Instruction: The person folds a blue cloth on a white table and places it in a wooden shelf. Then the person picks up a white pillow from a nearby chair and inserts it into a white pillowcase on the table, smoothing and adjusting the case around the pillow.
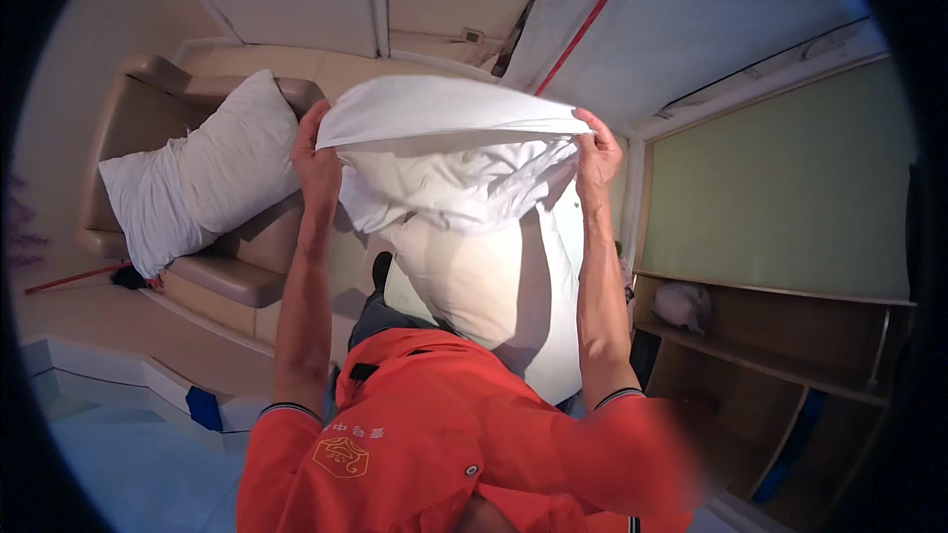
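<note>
A white pillowcase (444, 107) is stretched between my two hands, its edge spread wide and its lower folds hanging crumpled. My left hand (317, 152) grips one corner. At the opposite corner, my right hand (597, 152) has its fingers closed on the fabric. Below the cloth, close to my body, lies an off-white pillow (474, 266), its far end hidden under the hanging folds. The pillow rests on a white padded surface (559, 355), which I cannot name more exactly.
A tan armchair (241, 266) stands at the left, with another white pillow (237, 163) lying across it, partly covered by a white case (152, 203). Wooden shelves (740, 355) at the right hold a wrapped bundle (681, 305). A red pole (589, 18) slants behind the cloth.
</note>
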A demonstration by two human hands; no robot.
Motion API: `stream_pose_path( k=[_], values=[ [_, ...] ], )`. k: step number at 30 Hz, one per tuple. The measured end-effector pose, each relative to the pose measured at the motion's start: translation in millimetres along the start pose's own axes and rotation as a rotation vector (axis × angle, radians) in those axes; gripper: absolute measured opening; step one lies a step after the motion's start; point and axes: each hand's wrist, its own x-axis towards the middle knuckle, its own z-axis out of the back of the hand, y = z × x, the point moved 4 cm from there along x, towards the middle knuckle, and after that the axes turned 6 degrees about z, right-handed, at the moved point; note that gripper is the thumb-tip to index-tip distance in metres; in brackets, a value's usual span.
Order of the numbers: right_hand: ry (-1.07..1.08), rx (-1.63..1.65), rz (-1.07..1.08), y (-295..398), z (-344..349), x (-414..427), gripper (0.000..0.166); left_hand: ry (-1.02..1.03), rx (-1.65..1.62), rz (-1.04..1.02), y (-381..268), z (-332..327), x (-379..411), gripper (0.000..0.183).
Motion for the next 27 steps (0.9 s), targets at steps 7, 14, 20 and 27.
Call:
stream_pose_path(
  k=[7,14,20,27],
  values=[
    [0.150,-0.422,-0.069,-27.5,34.6,-41.5,0.035,-0.017,1.011,-0.109,82.6,53.1,-72.3,0.049],
    [0.209,-0.548,-0.203,-60.6,53.3,-54.5,0.030,-0.072,0.079,0.870,161.9,52.2,-101.0,0.045],
    [0.455,-0.874,-0.088,-68.2,31.1,16.3,0.032,-0.022,-0.166,0.999,168.5,12.3,-35.2,0.069],
    [0.111,-0.416,0.174,-21.5,4.6,73.8,0.023,-0.003,-0.277,0.682,117.8,-33.4,25.4,0.065]
  ],
)
